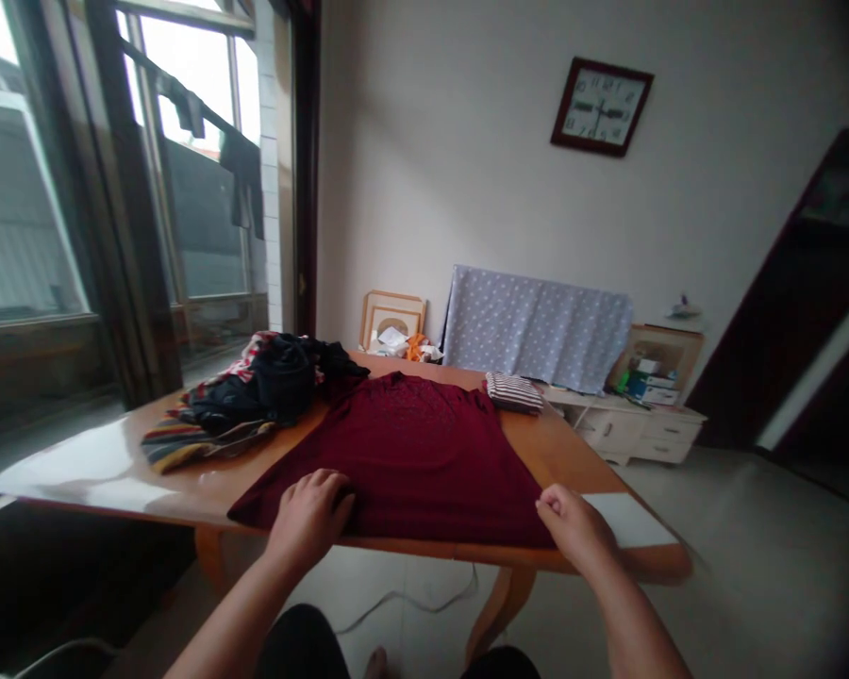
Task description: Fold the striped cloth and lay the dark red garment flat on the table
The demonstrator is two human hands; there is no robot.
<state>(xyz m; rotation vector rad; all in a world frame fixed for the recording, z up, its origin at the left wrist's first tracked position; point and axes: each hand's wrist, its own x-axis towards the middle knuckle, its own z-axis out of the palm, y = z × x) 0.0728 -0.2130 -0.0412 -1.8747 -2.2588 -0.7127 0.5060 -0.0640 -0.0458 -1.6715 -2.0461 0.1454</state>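
The left hand (pixel 311 511) and right hand (pixel 578 524) are bare, as are the 2 forearms (pixel 237 605). Black cloth (pixel 301 643) covers the 2 knees; 1 foot (pixel 377 663) shows partly, its footwear too blurred to tell.

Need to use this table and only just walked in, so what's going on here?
A person has a dark red garment spread out on the wooden table. Their left hand rests on its near edge, toward the left, while their right hand appears to pinch its near right corner. A heap of clothes lies to the left, and a folded striped cloth sits beyond the garment's far right side.
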